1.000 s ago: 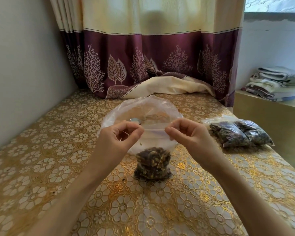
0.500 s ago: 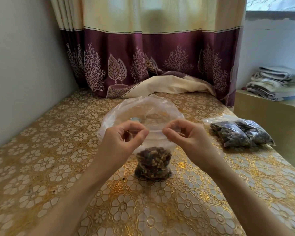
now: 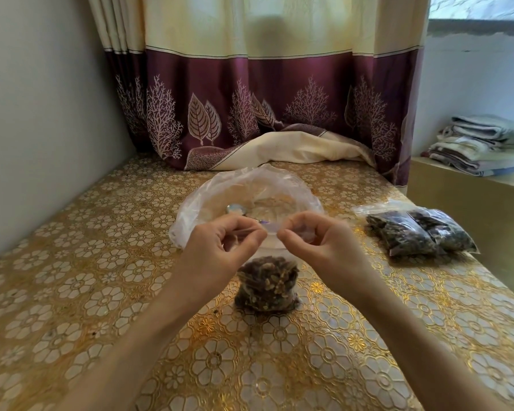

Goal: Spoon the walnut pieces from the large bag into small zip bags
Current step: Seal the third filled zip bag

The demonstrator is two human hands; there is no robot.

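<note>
Both hands pinch the top edge of a small zip bag (image 3: 266,287) of walnut pieces: left hand (image 3: 220,250) and right hand (image 3: 321,247) nearly meet above it. Just beyond them the large bag (image 3: 208,197) lies open with a spoon (image 3: 235,209) inside. Filled bags (image 3: 413,232) rest on the counter (image 3: 72,277) right of the right hand.
</note>
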